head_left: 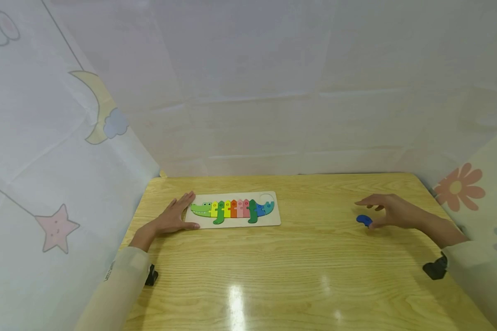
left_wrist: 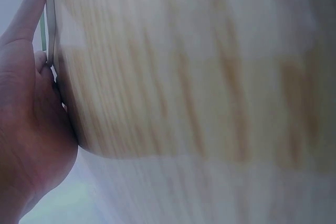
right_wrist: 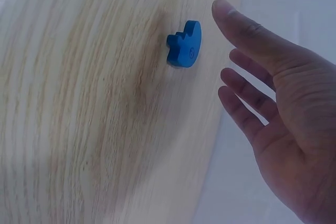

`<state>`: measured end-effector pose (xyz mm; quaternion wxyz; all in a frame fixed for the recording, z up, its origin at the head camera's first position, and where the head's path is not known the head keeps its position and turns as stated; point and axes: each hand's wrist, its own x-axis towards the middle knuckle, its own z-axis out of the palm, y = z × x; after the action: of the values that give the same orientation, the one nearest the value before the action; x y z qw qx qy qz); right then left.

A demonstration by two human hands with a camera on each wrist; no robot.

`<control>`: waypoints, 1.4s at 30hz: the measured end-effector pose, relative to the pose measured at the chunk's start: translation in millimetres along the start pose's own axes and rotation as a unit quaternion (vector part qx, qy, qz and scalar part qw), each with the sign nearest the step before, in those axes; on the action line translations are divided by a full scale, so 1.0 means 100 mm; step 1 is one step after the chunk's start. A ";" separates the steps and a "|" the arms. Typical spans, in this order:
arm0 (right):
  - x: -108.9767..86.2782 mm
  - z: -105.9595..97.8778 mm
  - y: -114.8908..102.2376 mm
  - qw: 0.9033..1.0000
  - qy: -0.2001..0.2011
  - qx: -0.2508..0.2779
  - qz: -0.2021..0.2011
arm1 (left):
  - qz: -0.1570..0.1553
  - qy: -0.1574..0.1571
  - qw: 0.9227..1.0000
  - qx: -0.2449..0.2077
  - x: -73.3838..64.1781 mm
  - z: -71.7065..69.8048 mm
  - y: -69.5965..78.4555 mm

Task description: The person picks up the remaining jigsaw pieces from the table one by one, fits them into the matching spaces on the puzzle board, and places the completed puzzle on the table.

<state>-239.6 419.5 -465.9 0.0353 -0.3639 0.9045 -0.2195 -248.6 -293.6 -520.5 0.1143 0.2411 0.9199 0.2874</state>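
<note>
A wooden crocodile puzzle board (head_left: 275,218) lies at the left of the table, with brightly coloured pieces in it. At its right end, beyond the blue pieces, a curved tail outline shows bare wood. My left hand (head_left: 173,218) rests at the board's left end, fingers extended by the far corner and thumb along the near edge. A dark blue puzzle piece (right_wrist: 185,45), curved with a notched edge, lies on the table at the right. My right hand (head_left: 397,212) hovers beside it with thumb and fingers spread. In the right wrist view a gap separates hand and piece.
The wood-grain table (head_left: 298,271) ends at a pale cloth backdrop (head_left: 265,133) behind it. Printed cloth walls stand close on both sides. A black wrist-worn device (head_left: 436,268) shows at the right sleeve, another (head_left: 151,276) at the left.
</note>
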 end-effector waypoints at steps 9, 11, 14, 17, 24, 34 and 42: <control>-0.06 0.02 0.06 1.000 -0.017 0.014 0.014 | -0.017 -0.008 1.000 0.006 -0.01 -0.02 0.03; -0.07 0.03 0.08 1.000 -0.017 0.022 0.010 | -0.016 -0.007 1.000 0.007 0.00 -0.02 0.03; -0.08 0.06 0.10 0.999 -0.017 0.032 -0.004 | -0.015 -0.007 1.000 0.006 -0.01 -0.02 0.02; -0.09 0.08 0.12 0.999 -0.018 0.047 -0.009 | -0.015 -0.007 1.000 0.006 -0.01 -0.02 0.02; -0.12 0.14 0.15 0.994 -0.026 0.105 -0.012 | -0.010 -0.005 1.000 0.001 0.00 -0.02 0.04; -0.12 0.19 0.11 0.993 -0.028 0.116 0.020 | 0.010 0.006 1.000 -0.004 0.01 0.06 -0.15; -0.11 0.21 0.08 0.992 -0.031 0.118 0.014 | 0.004 0.005 1.000 -0.002 0.02 0.07 -0.15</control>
<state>-232.2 424.4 -489.2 0.1087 -0.3509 0.8759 -0.3128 -253.4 -300.4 -534.7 0.1092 0.2436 0.9188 0.2908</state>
